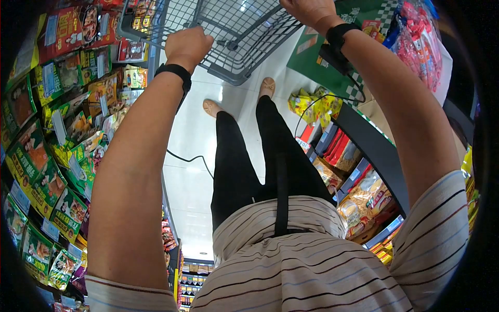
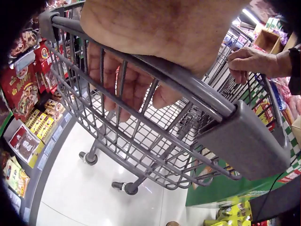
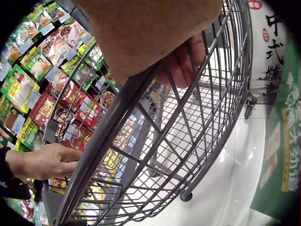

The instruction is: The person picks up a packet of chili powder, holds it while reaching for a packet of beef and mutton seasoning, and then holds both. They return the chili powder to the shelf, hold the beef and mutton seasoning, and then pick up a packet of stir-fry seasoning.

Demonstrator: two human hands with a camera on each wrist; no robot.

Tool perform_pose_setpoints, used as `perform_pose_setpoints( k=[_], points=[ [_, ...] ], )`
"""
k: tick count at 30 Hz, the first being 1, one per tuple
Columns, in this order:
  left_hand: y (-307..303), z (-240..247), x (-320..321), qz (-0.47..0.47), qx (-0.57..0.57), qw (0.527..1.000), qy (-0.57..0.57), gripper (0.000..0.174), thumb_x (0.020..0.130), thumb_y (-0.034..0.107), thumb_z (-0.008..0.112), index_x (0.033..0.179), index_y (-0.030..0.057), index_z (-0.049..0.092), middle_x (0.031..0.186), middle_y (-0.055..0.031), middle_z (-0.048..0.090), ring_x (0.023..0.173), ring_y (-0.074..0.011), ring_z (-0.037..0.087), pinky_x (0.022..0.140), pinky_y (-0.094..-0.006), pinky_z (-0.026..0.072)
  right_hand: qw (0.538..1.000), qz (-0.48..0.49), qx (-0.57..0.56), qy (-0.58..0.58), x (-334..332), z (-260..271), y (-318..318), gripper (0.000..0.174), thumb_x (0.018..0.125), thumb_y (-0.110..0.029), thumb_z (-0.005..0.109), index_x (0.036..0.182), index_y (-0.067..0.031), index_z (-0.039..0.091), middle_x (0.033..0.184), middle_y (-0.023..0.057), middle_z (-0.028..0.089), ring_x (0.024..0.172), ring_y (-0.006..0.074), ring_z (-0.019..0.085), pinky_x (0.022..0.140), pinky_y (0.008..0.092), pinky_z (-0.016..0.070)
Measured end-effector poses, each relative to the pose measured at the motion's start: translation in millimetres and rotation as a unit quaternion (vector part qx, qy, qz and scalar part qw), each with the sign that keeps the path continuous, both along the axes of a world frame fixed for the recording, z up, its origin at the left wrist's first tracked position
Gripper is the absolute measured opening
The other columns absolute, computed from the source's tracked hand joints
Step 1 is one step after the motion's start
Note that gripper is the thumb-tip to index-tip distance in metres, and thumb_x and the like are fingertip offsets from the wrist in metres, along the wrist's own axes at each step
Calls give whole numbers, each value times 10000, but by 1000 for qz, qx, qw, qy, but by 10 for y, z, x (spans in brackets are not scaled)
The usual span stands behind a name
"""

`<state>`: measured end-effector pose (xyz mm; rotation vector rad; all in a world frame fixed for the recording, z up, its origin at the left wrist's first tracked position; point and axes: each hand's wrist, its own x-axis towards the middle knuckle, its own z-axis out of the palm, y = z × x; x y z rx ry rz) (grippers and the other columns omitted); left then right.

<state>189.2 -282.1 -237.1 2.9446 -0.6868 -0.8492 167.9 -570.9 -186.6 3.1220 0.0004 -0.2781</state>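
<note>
A grey wire shopping cart point(image 1: 236, 79) stands in front of me at the top of the head view. My left hand point(image 1: 189, 47) grips its bar, and in the left wrist view the fingers point(image 2: 113, 70) hang over the bar behind the wire mesh. Farther along the rim, my right hand point(image 1: 310, 10) holds the cart, cut off by the top edge of the head view. The left wrist view shows that right hand point(image 2: 254, 62) bent over the rim. Floor tiles show through the mesh, and the cart's wheels point(image 2: 124, 187) rest on them.
Shelves of packaged food point(image 1: 52, 182) line my left side. To the right stand a green display box point(image 1: 325, 67), pink bagged goods point(image 1: 418, 47), yellow packets point(image 1: 314, 104) and a dark shelf point(image 1: 374, 151) of snacks. A black cable point(image 1: 312, 106) hangs near my right arm.
</note>
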Motion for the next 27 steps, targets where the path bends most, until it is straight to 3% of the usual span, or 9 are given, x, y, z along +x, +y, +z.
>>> perform_pose_setpoints(
  k=[5,8,27],
  points=[
    [-19,3,-22,2,7,1000,-4,411,931,360,456,1032,65,724,996,-201,732,949,-364,699,872,-471,529,1000,-7,2,8,-11,38,18,362,915,-340,501,860,-45,705,771,182,706,752,366,696,708,482,544],
    [-34,10,-46,8,1,1000,-19,368,899,335,504,940,66,753,966,-183,743,931,-345,714,850,-449,544,1000,-16,5,17,-17,61,24,359,913,-335,501,861,-46,707,783,187,707,763,366,696,718,479,545],
    [-71,48,-102,9,13,1000,-16,377,929,344,490,987,81,754,977,-163,748,944,-327,715,857,-431,542,999,-28,8,38,-42,124,36,361,924,-334,489,884,-50,707,809,190,710,792,368,694,731,485,539]
  ],
)
